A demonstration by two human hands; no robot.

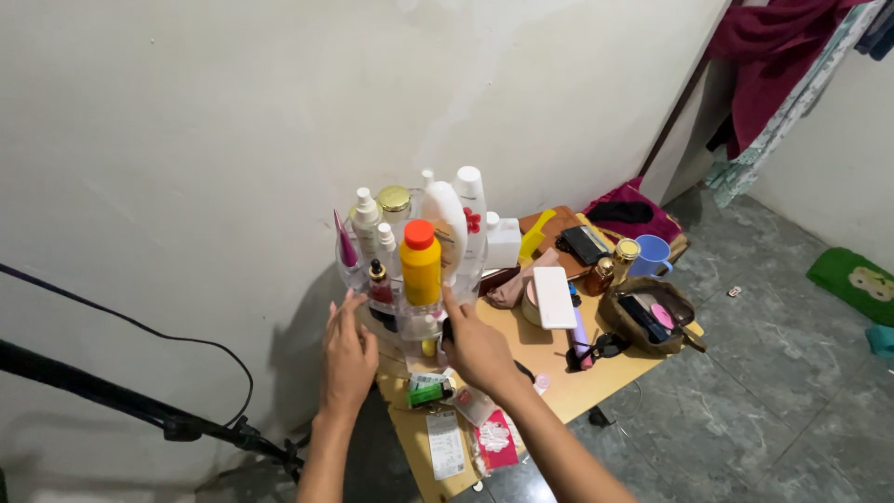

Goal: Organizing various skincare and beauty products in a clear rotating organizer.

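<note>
A clear plastic organiser (410,321) stands on a low wooden table (559,382) against the wall. It holds several bottles, among them a yellow bottle with an orange cap (420,265) and tall white bottles (456,219). My left hand (347,359) presses against the organiser's left side. My right hand (477,349) grips its right side, fingers up along the wall of it. Both hands hold the organiser between them.
The table also carries a white flat box (554,298), a blue mug (651,254), an open brown pouch (647,315), sachets and a paper slip (445,444). A black stand with cable (121,401) crosses at left. Clothes hang at top right; a green mat (852,279) lies on the floor.
</note>
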